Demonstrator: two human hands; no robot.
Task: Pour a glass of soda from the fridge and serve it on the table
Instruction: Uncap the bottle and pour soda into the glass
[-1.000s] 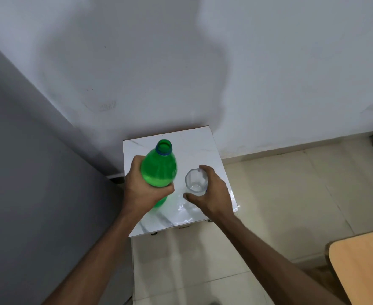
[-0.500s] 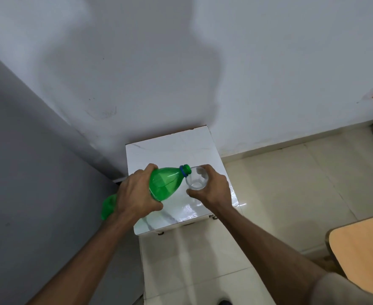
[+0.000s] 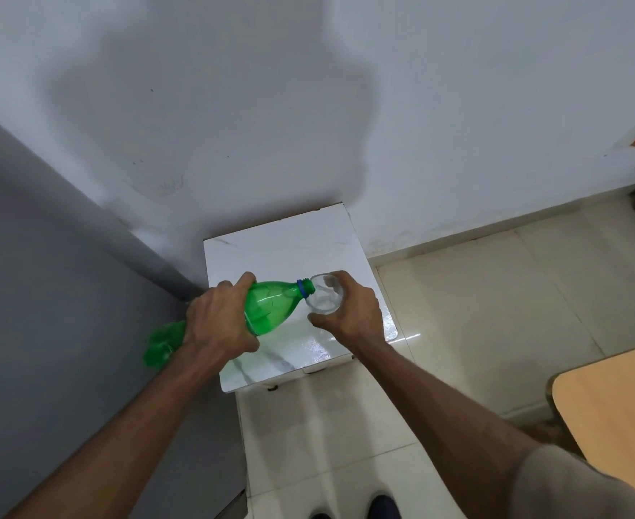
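Observation:
A green plastic soda bottle (image 3: 271, 307) with a blue neck ring lies tipped nearly flat, its open mouth at the rim of a clear glass (image 3: 323, 298). My left hand (image 3: 220, 324) grips the bottle around its middle. My right hand (image 3: 353, 312) holds the glass, tilted toward the bottle, just above the small white marble-topped stand (image 3: 282, 249). The bottle's base sticks out past the stand's left edge. Whether liquid is flowing I cannot tell.
A grey fridge side (image 3: 46, 312) fills the left. The white wall (image 3: 345, 106) rises directly behind the stand. A wooden table corner (image 3: 611, 398) shows at lower right, across cream floor tiles (image 3: 495, 294). My shoes (image 3: 381, 507) appear at the bottom edge.
The bottle went from upright to tipped sideways, its mouth now at the glass. My right hand kept its hold on the glass and tilted it slightly.

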